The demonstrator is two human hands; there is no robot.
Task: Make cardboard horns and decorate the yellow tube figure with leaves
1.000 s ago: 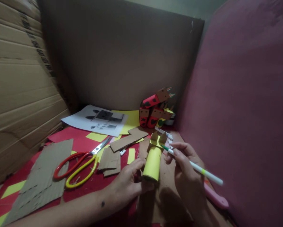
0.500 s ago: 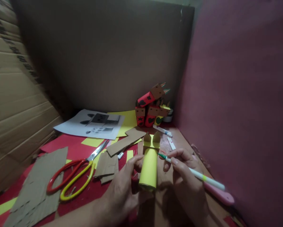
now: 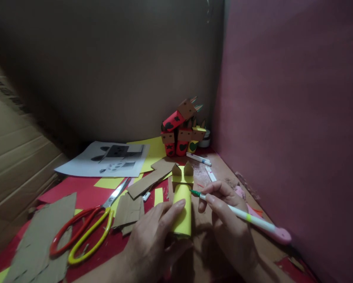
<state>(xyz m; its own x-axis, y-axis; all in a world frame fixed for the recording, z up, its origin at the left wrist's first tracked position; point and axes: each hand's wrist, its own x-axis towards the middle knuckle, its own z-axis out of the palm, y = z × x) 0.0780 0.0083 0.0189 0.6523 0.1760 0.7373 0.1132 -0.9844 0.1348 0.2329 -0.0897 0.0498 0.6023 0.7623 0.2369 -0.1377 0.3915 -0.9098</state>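
Note:
My left hand [image 3: 152,234] is closed around a yellow paper tube [image 3: 184,208], its thumb lying along the top. At the tube's far end sits a yellow-topped box head [image 3: 182,179] with two brown cardboard ears. In my right hand [image 3: 228,216] is a white marker pen [image 3: 238,213] with a green tip, gripped between thumb and fingers. The green tip is at the tube's right side near the head; whether it touches cannot be told. Beneath my right hand lies a pink-handled tool [image 3: 279,234], partly hidden.
Large scissors [image 3: 102,214] with red and yellow handles lie open at left among cardboard pieces [image 3: 43,236] and paper scraps. A printed sheet [image 3: 84,161] lies behind them. Several red and yellow figures [image 3: 183,135] are stacked at the back, with markers [image 3: 198,159] in front. A pink wall [image 3: 282,118] borders the right.
My left thumb has moved up onto the top of the tube. The pen tip stays by the tube's right side. The whole view has shifted slightly.

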